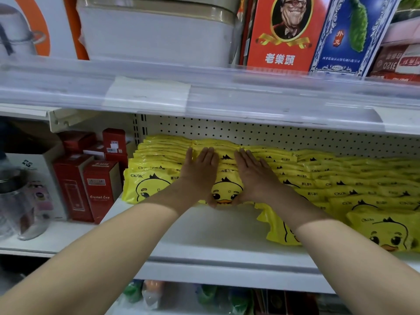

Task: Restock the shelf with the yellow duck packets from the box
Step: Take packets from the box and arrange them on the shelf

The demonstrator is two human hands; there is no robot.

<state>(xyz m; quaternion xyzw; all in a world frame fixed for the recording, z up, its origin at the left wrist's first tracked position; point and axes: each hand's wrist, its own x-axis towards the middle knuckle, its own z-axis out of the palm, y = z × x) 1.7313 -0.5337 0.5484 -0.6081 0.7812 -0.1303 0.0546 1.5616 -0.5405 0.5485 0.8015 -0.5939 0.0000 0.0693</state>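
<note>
Several rows of yellow duck packets [341, 178] stand on the white middle shelf [218, 233]. My left hand [200, 171] and my right hand [254, 176] lie flat along the two sides of the middle row of packets [226, 189], fingers stretched toward the pegboard back. Both thumbs curl under the front packet of that row at its lower edge. Another row [147, 180] stands just left of my left hand. One packet [277, 228] lies tipped over on the shelf under my right forearm. The box is not in view.
Red Crystal Cup boxes [100, 189] stand left of the packets, with a glass jar [20, 201] further left. The upper shelf's clear edge strip [204, 96] overhangs the packets. Red and blue boxes [279, 30] sit above. Bare shelf lies in front of the middle row.
</note>
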